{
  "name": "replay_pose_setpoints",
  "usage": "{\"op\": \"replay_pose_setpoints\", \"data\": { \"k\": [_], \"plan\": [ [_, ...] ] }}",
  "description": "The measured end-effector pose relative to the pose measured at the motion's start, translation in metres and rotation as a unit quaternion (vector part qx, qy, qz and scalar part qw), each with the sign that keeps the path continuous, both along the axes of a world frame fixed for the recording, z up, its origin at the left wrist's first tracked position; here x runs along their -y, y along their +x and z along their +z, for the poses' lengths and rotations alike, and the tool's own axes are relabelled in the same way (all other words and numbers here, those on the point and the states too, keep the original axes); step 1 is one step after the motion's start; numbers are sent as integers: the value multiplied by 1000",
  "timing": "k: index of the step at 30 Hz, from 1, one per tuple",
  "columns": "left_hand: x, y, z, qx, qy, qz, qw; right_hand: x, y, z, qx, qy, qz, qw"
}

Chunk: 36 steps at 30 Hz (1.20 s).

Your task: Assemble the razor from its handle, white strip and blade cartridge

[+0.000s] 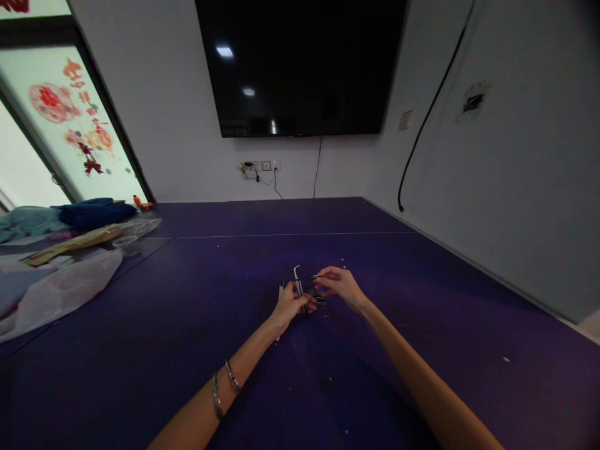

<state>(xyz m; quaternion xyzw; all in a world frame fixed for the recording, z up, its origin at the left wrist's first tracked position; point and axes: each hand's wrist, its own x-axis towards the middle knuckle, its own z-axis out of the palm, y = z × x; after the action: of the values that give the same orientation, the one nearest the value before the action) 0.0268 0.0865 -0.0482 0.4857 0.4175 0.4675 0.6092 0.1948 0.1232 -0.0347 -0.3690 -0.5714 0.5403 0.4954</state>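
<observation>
My left hand (287, 306) is closed around a slim silver-and-black tool (298, 282), held upright with its bent tip pointing up. Just right of the left fingers is a cluster of small dark and shiny pieces (319, 299); whether that hand holds them or they lie on the surface I cannot tell. A narrow silver-and-black piece (281, 289) shows behind the left wrist, partly hidden by it. Close by on the right, my right hand (344, 286) pinches a short thin dark rod (313, 277) by one end, pointing left toward the tool.
Both hands are over a wide purple surface (225, 362) dotted with small white specks. Clear plastic sheeting (70, 300), folded cloths (96, 214) and a clear cup (126, 245) are at the left. Beyond stands a wall with a large screen (304, 69); a black cable (434, 106) hangs at right.
</observation>
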Motion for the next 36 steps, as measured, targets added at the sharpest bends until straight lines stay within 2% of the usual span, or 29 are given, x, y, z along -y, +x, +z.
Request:
{"op": "replay_pose_setpoints", "data": {
  "k": [3, 6, 11, 14, 18, 21, 25, 28, 34, 36],
  "plan": [
    [-1, -1, 0, 0, 20, -9, 1000, 3, 0, 2, -30, -18, 11, 999],
    [-2, -1, -2, -13, 36, -7, 999, 5, 0, 5, -59, -27, -8, 998],
    [-6, 2, -6, -58, 54, 106, 991, 6, -1, 8, -54, -25, -37, 998],
    [-6, 4, -7, -56, 59, 141, 987, 6, -4, 10, -47, -30, -42, 998],
    [-1, 5, -8, -48, 39, 123, 990, 8, -10, 15, -37, -31, -46, 998],
    [5, 3, -10, -48, 75, 115, 989, 9, -14, 18, -15, -42, -44, 998],
    [9, 1, -9, -28, 113, 140, 983, 11, -19, 17, 31, -67, -11, 997],
    [10, 1, -6, -33, 87, 160, 983, 13, -21, 17, 75, -51, 27, 996],
    [13, 4, -2, 16, 22, 79, 996, 14, -21, 19, 148, 11, 76, 986],
    [14, 4, -2, 36, 14, 81, 996, 13, -22, 18, 150, 24, 67, 986]
  ]
}}
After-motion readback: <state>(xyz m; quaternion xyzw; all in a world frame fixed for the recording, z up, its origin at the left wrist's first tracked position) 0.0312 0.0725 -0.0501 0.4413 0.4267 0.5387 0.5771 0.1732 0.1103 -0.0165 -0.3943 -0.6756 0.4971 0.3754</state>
